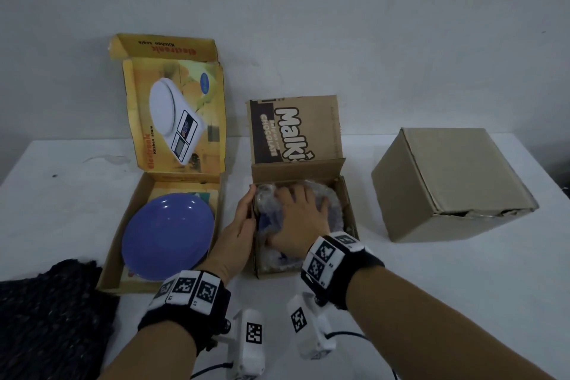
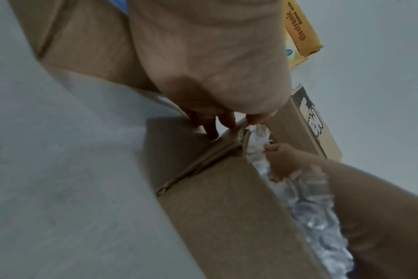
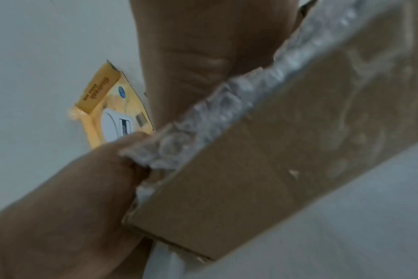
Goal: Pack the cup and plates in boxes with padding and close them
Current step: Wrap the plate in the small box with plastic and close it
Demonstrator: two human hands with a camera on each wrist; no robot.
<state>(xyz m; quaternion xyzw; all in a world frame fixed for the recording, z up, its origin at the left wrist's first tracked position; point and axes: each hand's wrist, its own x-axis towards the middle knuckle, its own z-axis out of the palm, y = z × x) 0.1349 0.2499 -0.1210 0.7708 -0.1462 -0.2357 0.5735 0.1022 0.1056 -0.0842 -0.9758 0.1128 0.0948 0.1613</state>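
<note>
The brown Malkist box (image 1: 350, 210) stands open mid-table, lid flap upright. Bubble wrap (image 1: 335, 204) fills it, and a blue plate (image 1: 266, 223) shows through underneath. My right hand (image 1: 299, 219) lies flat on the wrap with fingers spread, pressing down. My left hand (image 1: 245, 213) holds the box's left wall, thumb at the rim and fingers outside, as the left wrist view shows: left hand (image 2: 227, 120), box wall (image 2: 215, 207), wrap (image 2: 306, 198). A second blue plate (image 1: 168, 234) lies bare in the open yellow kitchen-scale box (image 1: 131, 225). No cup is visible.
A closed plain brown box (image 1: 453, 185) stands at the right on the white table (image 1: 61, 194). A dark knitted cloth (image 1: 52, 318) lies at the front left corner. A grey wall runs close behind the boxes.
</note>
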